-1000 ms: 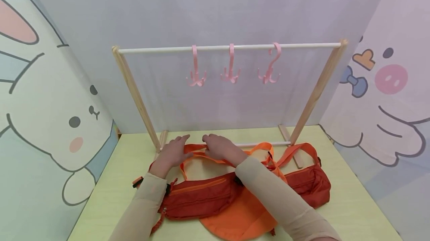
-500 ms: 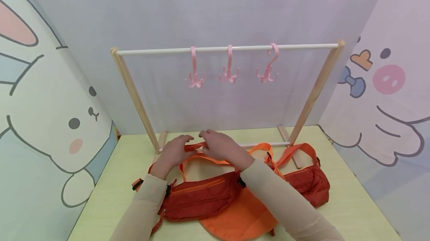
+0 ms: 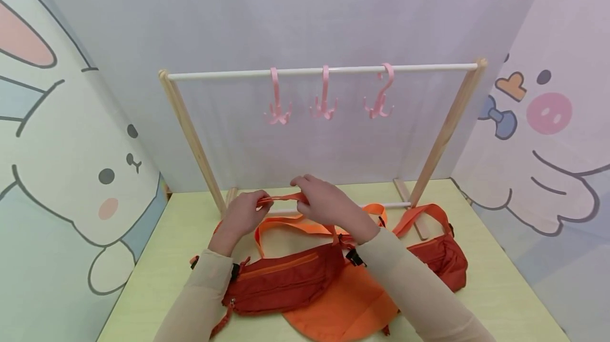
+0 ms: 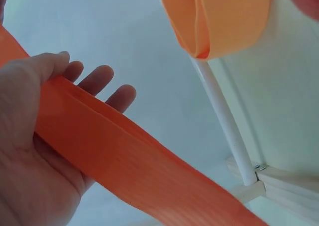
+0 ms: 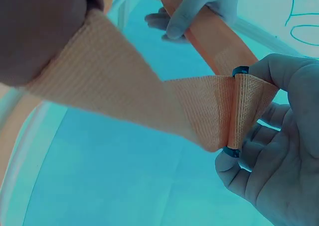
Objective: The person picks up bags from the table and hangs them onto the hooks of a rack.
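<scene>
In the head view, a red waist bag (image 3: 281, 285) lies on the table below both hands, its orange-red strap (image 3: 286, 198) lifted and stretched between them. My left hand (image 3: 242, 219) holds one stretch of it; in the left wrist view the strap (image 4: 129, 156) runs across the palm, thumb over it and fingertips behind. My right hand (image 3: 329, 204) grips the strap further right. Up close in the right wrist view, thumb and fingers pinch a dark strap slider (image 5: 240, 70) with the webbing threaded through. A black buckle (image 3: 355, 257) sits by the right sleeve.
Behind the hands stands a wooden rack with a white rail (image 3: 214, 75), from which pink hooks (image 3: 325, 104) hang. A second red bag (image 3: 445, 262) lies at right. A rounded orange fabric piece (image 3: 340, 307) lies partly under the front bag. Printed panels enclose the table (image 3: 143, 278).
Both hands have lifted the strap slightly, and the right hand has moved up and to the right, so the strap between them is straighter. The black buckle has shifted right.
</scene>
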### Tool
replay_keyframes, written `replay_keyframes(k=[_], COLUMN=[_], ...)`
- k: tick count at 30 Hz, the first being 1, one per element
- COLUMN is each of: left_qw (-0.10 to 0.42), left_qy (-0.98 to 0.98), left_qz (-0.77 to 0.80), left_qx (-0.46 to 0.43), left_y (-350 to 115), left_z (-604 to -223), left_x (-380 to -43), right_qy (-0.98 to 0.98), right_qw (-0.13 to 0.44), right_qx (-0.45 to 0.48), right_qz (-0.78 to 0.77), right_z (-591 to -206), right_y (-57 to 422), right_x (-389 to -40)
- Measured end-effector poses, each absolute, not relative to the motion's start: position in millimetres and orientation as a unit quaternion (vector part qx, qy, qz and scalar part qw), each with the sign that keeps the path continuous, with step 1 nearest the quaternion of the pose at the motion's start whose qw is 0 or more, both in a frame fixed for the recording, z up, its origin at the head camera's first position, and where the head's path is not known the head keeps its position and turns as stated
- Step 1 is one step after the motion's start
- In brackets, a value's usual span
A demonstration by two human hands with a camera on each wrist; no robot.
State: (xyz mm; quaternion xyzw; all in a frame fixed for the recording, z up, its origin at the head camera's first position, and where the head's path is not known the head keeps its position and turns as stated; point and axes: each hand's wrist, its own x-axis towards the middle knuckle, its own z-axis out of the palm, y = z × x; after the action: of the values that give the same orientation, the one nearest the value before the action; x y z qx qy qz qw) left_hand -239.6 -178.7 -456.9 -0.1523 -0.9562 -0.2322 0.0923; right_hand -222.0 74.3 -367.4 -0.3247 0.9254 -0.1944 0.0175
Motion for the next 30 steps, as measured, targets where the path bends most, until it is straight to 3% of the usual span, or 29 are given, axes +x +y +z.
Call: replay_keyframes(k=[13, 24, 30], left_qw=[0.174, 0.174, 0.140], left_qy=[-0.946, -0.922, -0.915], left_qz=[-0.204, -0.291, -0.331], left_qx=[-0.184, -0.187, -0.185], left_y=[-193.3, -195.8, -197.1], left_z=[-435.3, -409.7, -397.3], left_x=[-233.8, -225.7, -220.8], right_qy=[0.899, 0.866, 0.863], right_qw=[0.023, 0.070, 0.056], right_qx=[-0.329, -0.310, -0.317], right_qz=[-0.289, -0.387, -0.388], right_z=[-366.8, -374.1, -378.6], right_y=[104.4, 122.5, 129.0], right_x=[-229.2, -236.8, -238.9])
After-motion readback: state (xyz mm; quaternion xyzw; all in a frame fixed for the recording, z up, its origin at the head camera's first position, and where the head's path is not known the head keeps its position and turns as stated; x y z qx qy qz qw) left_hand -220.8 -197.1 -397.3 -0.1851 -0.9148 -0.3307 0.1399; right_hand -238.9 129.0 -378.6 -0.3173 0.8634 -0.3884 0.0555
